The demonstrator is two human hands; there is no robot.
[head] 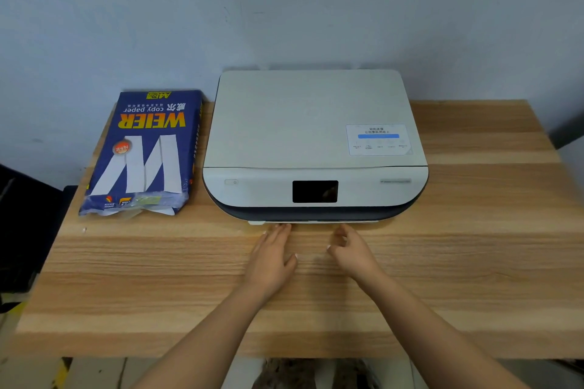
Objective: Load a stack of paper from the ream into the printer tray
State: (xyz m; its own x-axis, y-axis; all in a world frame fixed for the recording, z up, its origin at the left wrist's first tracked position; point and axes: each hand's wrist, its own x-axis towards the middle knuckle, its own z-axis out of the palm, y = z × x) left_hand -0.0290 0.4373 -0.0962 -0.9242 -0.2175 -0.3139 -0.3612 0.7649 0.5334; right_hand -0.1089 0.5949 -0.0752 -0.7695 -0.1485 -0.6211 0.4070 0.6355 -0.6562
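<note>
Your wooden table [474, 262] fills the lower frame. On it, the blue ream [142, 151] lies at centre left, the printer [313, 142] just beside it, centre.

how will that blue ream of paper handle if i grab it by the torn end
The ream looks thick and full, so probably heavy for its size. Its near end is torn open with loose, crinkled wrapper, so gripping there would likely pull wrapper, not paper. The wrapper looks glossy, so possibly slippery; supporting it underneath seems safer.
</note>
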